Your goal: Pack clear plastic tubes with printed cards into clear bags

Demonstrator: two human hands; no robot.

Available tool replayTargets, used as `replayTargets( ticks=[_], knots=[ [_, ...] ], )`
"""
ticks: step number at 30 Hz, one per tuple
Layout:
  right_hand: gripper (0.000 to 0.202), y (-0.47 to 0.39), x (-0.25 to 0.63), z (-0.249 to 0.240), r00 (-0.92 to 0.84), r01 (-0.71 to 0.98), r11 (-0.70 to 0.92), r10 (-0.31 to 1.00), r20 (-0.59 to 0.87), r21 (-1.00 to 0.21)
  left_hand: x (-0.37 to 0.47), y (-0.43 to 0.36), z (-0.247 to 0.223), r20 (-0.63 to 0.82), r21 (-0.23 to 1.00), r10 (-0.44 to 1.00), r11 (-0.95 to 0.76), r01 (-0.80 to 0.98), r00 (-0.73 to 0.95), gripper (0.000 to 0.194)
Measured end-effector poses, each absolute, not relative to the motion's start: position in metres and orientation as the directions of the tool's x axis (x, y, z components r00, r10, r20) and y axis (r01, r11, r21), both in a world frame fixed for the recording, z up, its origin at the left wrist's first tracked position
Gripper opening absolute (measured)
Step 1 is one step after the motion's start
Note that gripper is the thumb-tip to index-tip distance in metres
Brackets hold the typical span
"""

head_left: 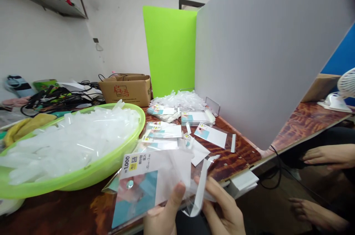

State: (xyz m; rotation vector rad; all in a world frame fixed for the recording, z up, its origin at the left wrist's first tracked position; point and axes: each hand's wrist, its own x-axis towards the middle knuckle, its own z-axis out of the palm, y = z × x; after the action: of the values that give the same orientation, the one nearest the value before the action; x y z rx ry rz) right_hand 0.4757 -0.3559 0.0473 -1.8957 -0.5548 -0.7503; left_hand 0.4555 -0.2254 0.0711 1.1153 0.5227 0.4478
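Observation:
My left hand (pixel 166 211) pinches a clear plastic bag (pixel 169 166) near its lower edge, thumb on top. Inside it lies a printed card (pixel 138 194) with a blue picture part, a white part and a "1,000" price mark. At the bag's right end, my right hand (pixel 226 207) has its fingers closed around the flap, which carries a curled white strip (pixel 201 190). Something translucent shows between the fingers there, too unclear to name. Just beyond, more bagged cards (pixel 212 136) lie loose and in stacks on the wood-patterned table (pixel 245 146).
To the left stands a green basin (pixel 140 116) heaped with translucent plastic tubes (pixel 83 135). More plastic pieces (pixel 180 99) are piled at the back beside a cardboard box (pixel 126 92). A grey partition (pixel 249 61) borders the right side; another person's hands (pixel 330 155) show beyond it.

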Motion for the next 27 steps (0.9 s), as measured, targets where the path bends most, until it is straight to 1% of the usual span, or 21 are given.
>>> replayTargets(
  ticks=[1, 2, 3, 5, 6, 8, 9, 11, 13, 15, 17, 19, 21, 22, 24, 27],
  knots=[
    [0.032, -0.358, 0.476, 0.047, 0.722, 0.650, -0.418, 0.080, 0.687, -0.635, 0.457, -0.227, 0.075, -0.204, 0.904, 0.561, 0.423, -0.066, 0.802, 0.035],
    [0.034, -0.358, 0.475, 0.046, 0.755, 0.626, -0.397, 0.091, 0.649, -0.672, 0.458, -0.228, 0.078, -0.234, 0.873, 0.535, 0.483, -0.067, 0.811, 0.038],
    [0.034, -0.358, 0.475, 0.045, 0.796, 0.591, -0.337, 0.101, 0.597, -0.732, 0.460, -0.229, 0.082, -0.253, 0.833, 0.506, 0.548, -0.081, 0.825, 0.041],
    [0.032, -0.354, 0.474, 0.044, 0.879, 0.474, -0.109, 0.117, 0.462, -0.874, 0.462, -0.230, 0.087, -0.251, 0.746, 0.426, 0.657, -0.106, 0.869, 0.047],
    [0.030, -0.350, 0.474, 0.044, 0.909, 0.398, 0.029, 0.123, 0.398, -0.917, 0.463, -0.231, 0.088, -0.254, 0.718, 0.386, 0.689, -0.094, 0.887, 0.050],
    [0.022, -0.343, 0.476, 0.044, 0.941, 0.280, 0.257, 0.118, 0.318, -0.925, 0.463, -0.232, 0.090, -0.248, 0.691, 0.346, 0.718, -0.084, 0.905, 0.052],
    [0.017, -0.340, 0.478, 0.045, 0.949, 0.250, 0.328, 0.102, 0.297, -0.911, 0.463, -0.233, 0.091, -0.245, 0.682, 0.346, 0.726, -0.093, 0.906, 0.052],
    [0.013, -0.338, 0.483, 0.046, 0.950, 0.248, 0.385, 0.084, 0.301, -0.889, 0.462, -0.235, 0.095, -0.252, 0.655, 0.380, 0.744, -0.131, 0.890, 0.048],
    [0.014, -0.340, 0.488, 0.048, 0.934, 0.284, 0.364, 0.103, 0.341, -0.887, 0.462, -0.235, 0.100, -0.278, 0.620, 0.395, 0.770, -0.151, 0.876, 0.046],
    [0.016, -0.344, 0.494, 0.050, 0.911, 0.355, 0.275, 0.114, 0.397, -0.893, 0.462, -0.234, 0.106, -0.288, 0.610, 0.396, 0.778, -0.152, 0.872, 0.050],
    [0.019, -0.348, 0.498, 0.052, 0.870, 0.479, 0.123, 0.070, 0.489, -0.869, 0.462, -0.232, 0.109, -0.288, 0.631, 0.417, 0.760, -0.156, 0.862, 0.061],
    [0.024, -0.350, 0.499, 0.053, 0.798, 0.603, -0.006, -0.011, 0.603, -0.798, 0.462, -0.230, 0.108, -0.280, 0.670, 0.469, 0.720, -0.180, 0.838, 0.075],
    [0.026, -0.350, 0.498, 0.052, 0.746, 0.662, -0.058, -0.048, 0.664, -0.748, 0.462, -0.229, 0.107, -0.259, 0.697, 0.496, 0.690, -0.195, 0.829, 0.085],
    [0.024, -0.349, 0.497, 0.050, 0.755, 0.652, -0.057, -0.032, 0.654, -0.756, 0.462, -0.230, 0.106, -0.247, 0.701, 0.485, 0.687, -0.191, 0.839, 0.088],
    [0.020, -0.345, 0.494, 0.046, 0.828, 0.561, -0.052, 0.027, 0.560, -0.826, 0.463, -0.232, 0.105, -0.239, 0.707, 0.440, 0.690, -0.156, 0.866, 0.089],
    [0.022, -0.338, 0.491, 0.043, 0.910, 0.408, -0.015, 0.088, 0.405, -0.913, 0.462, -0.236, 0.102, -0.235, 0.713, 0.371, 0.694, -0.100, 0.898, 0.079]
  ],
)
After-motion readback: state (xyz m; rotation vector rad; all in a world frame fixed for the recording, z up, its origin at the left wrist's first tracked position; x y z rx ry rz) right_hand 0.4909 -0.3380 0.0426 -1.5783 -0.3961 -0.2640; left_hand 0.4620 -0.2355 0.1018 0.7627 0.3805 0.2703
